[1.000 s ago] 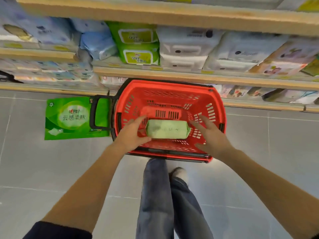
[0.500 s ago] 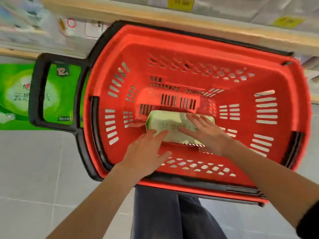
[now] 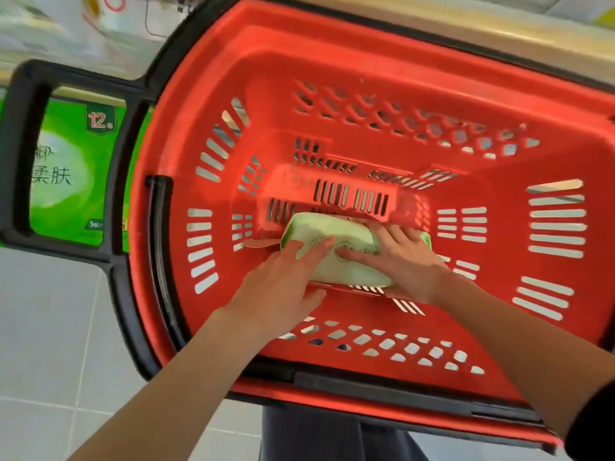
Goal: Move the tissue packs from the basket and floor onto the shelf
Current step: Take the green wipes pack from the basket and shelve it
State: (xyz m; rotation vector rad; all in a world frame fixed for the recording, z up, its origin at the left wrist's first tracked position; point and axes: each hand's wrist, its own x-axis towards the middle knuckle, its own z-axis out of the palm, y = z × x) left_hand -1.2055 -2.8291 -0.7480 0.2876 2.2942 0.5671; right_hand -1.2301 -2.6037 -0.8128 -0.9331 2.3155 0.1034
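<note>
A pale green tissue pack (image 3: 327,232) lies on the bottom of the red plastic basket (image 3: 382,78). Both my hands are down inside the basket. My left hand (image 3: 283,287) rests on the pack's left part with fingers stretched over it. My right hand (image 3: 399,257) lies flat on the pack's right part, covering that end. Neither hand has closed around the pack. A large bright green tissue pack (image 3: 70,171) lies on the floor to the left, seen through the basket's black handle (image 3: 20,154).
The wooden edge of the lowest shelf (image 3: 499,21) runs just behind the basket, with blurred white packs (image 3: 66,24) at the top left. Grey floor tiles (image 3: 50,327) lie at the left. My trouser legs (image 3: 332,434) show under the basket's near rim.
The view has closed in on the basket. Both hands went from its rim down inside and now press on the pale green pack.
</note>
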